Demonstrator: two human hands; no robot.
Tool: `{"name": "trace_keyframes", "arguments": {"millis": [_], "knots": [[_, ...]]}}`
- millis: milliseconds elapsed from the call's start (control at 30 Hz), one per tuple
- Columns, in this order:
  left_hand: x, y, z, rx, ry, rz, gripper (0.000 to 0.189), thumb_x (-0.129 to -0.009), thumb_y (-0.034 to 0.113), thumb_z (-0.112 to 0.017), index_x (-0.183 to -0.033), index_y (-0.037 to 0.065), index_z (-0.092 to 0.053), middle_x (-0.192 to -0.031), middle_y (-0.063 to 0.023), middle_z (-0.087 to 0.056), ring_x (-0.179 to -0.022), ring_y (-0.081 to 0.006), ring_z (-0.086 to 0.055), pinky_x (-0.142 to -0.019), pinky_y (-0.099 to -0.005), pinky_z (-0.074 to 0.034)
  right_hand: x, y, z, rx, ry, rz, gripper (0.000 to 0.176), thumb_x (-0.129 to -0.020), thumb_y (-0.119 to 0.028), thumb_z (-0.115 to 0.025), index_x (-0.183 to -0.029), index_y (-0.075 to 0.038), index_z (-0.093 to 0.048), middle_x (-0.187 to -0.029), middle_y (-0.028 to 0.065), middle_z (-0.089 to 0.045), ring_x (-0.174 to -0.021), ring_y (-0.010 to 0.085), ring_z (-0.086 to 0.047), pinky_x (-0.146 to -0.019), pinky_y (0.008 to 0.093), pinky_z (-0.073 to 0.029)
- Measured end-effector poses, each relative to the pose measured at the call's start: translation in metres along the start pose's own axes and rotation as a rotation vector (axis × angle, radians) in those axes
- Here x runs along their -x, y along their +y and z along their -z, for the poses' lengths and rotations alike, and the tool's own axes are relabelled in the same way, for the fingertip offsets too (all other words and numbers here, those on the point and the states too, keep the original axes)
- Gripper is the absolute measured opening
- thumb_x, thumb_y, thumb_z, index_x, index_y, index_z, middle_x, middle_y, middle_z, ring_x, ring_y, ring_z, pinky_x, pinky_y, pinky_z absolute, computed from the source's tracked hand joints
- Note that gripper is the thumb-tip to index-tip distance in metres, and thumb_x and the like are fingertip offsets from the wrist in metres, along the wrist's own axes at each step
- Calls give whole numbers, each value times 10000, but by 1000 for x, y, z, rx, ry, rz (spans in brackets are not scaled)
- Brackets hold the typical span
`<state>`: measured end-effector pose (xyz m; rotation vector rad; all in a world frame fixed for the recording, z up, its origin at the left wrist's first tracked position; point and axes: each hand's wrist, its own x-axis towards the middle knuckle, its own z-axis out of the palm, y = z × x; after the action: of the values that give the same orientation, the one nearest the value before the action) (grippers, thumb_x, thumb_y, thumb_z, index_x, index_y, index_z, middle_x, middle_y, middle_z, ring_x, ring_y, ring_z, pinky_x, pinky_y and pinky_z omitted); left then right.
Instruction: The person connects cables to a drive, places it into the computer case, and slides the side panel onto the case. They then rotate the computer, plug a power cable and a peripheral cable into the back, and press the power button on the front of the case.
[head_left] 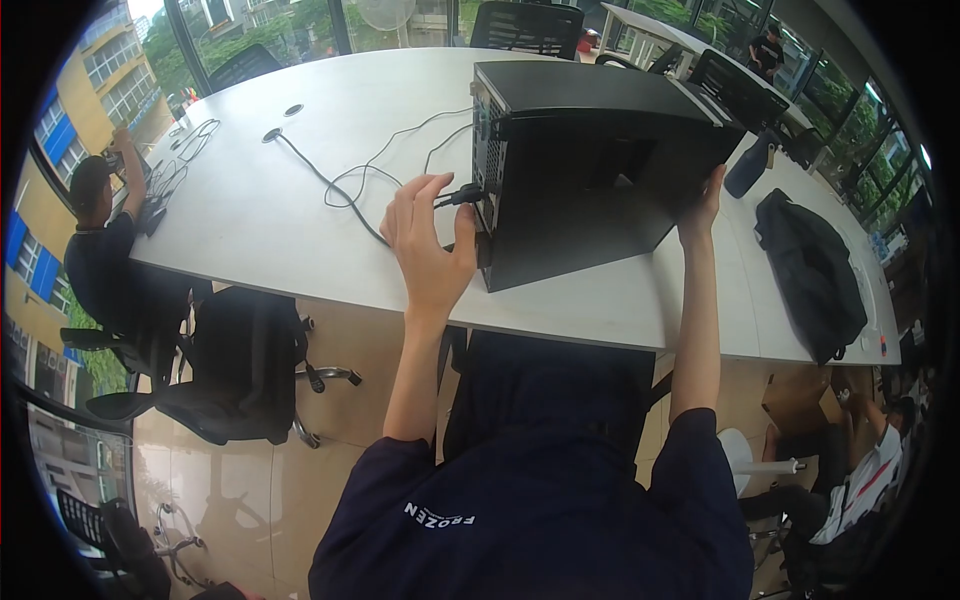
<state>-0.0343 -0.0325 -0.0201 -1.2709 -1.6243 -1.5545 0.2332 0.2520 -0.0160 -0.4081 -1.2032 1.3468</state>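
A black computer tower [590, 185] stands on the white table, its back panel toward the left. My left hand [430, 235] is at that back panel, with thumb and fingers bent around a black cable plug [468, 194] at the ports. The plug's cable runs behind my fingers. On the opposite side, my right hand [702, 212] grips the tower's front edge, fingers pointing up along it and partly hidden by the case.
Thin cables and a thicker black cord [340, 190] lie across the white table [300, 240]. A dark bottle [750, 168] and a black bag [812, 270] rest at the right. People sit at left [100, 240] and lower right [850, 480]. An office chair [235, 360] stands at the left.
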Motion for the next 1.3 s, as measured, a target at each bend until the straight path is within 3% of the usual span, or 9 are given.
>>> {"name": "trace_keyframes", "arguments": {"millis": [133, 200, 400, 800, 1033, 1133, 1200, 1233, 1300], "knots": [[3, -10, -1, 43, -94, 83, 249, -914, 121, -673, -1152, 51, -651, -1030, -83, -697, -955, -236, -638, -1010, -420, -334, 3, -3, -4, 27, -23, 13, 887, -993, -711, -398, -1506, 12, -395, -1503, 144, -474, -1399, 287, -431, -1188, 391, -296], [3, -10, -1, 65, -68, 96, 201, -919, 97, -679, -1114, 49, -679, -914, -49, -708, -907, -206, -644, -984, -389, -360, 5, -5, -7, 45, -18, 17, 889, -991, -714, -399, -1500, 15, -403, -1495, 145, -482, -1392, 284, -439, -1183, 390, -303], [5, -18, -9, 228, -17, 76, 96, -885, 25, -719, -979, 40, -710, -884, -55, -707, -800, -196, -643, -897, -338, -413, 5, -7, -11, 54, 3, 25, 875, -991, -708, -411, -1482, 17, -425, -1469, 142, -507, -1368, 273, -464, -1168, 389, -325], [4, -21, -22, 364, 52, 45, 114, -855, -22, -751, -942, -3, -678, -844, -96, -654, -757, -202, -605, -713, -326, -472, 1, -7, -9, 41, -54, 39, 846, -1007, -686, -396, -1477, 17, -427, -1434, 143, -530, -1336, 265, -495, -1146, 389, -360], [5, -20, -23, 396, -8, 125, 129, -919, 42, -705, -1042, 6, -688, -896, -105, -694, -764, -192, -632, -722, -307, -488, -2, -1, 1, 2, -72, 11, 849, -1000, -693, -410, -1480, 7, -425, -1457, 145, -509, -1356, 268, -476, -1159, 394, -345], [4, -20, -15, 411, -66, 219, 166, -958, 95, -659, -1093, 1, -684, -910, -116, -707, -775, -202, -647, -731, -296, -493, -3, 0, -1, -2, -39, 19, 852, -992, -698, -427, -1479, 1, -427, -1458, 147, -510, -1362, 273, -471, -1163, 399, -341], [4, -25, -12, 619, -74, 400, 141, -966, 116, -628, -1033, -1, -670, -904, -108, -674, -819, -207, -624, -765, -312, -481, 1, -3, -4, -10, -26, -8, 858, -987, -704, -429, -1478, -1, -430, -1460, 145, -509, -1361, 273, -473, -1162, 401, -342], [6, -29, -12, 619, -77, 398, 141, -966, 116, -628, -1033, -1, -670, -904, -108, -674, -819, -207, -624, -765, -312, -481, 2, -4, -6, -15, -11, -34, 863, -983, -710, -432, -1477, -3, -432, -1463, 144, -509, -1360, 274, -474, -1161, 403, -343], [7, -33, -12, 359, 82, 177, 126, -965, 123, -599, -954, 5, -642, -906, -102, -626, -864, -221, -589, -831, -341, -453, 3, -5, -6, -10, -8, -40, 870, -979, -716, -433, -1478, -3, -431, -1466, 142, -508, -1361, 274, -474, -1161, 402, -343]]}}
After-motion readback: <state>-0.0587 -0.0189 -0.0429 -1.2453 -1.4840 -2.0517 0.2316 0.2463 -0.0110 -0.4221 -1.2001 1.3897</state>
